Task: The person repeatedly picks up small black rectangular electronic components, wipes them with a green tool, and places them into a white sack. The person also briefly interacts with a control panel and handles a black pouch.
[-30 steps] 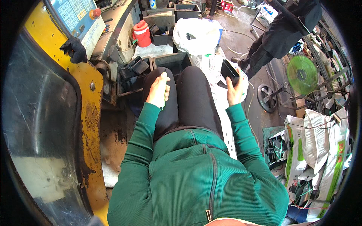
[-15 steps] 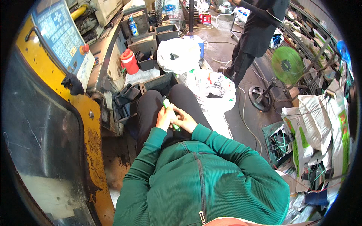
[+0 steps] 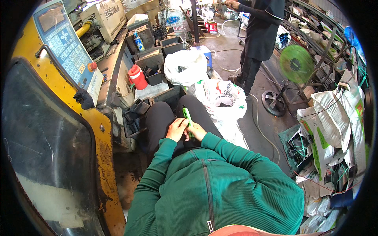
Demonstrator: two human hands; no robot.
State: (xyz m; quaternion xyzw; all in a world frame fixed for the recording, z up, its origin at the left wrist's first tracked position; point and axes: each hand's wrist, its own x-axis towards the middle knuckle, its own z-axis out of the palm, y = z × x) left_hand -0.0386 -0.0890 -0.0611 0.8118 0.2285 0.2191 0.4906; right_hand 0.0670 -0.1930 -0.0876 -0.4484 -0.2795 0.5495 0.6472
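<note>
Over my lap, a bright green utility knife stands lengthwise in my right hand, whose fingers are wrapped round its handle. Its far end points away from me, toward my right knee. Close against it on the left is my left hand, fingers bent and pressed together beside the handle. Whether a small part lies between those fingertips is hidden. Just beyond my knees is an open dark bin, and a second bin of black plastic parts is by my left knee.
A yellow machine with a button panel rises at my left. Ahead are a red jug and white plastic bags. A green fan and stuffed sacks are at right. A person in dark clothes stands beyond; a cable crosses the floor.
The green knife has gone from lying tilted across both hands to standing more upright in my right hand. My left hand has turned, and both hands have shifted slightly right. The view has shifted a little.
</note>
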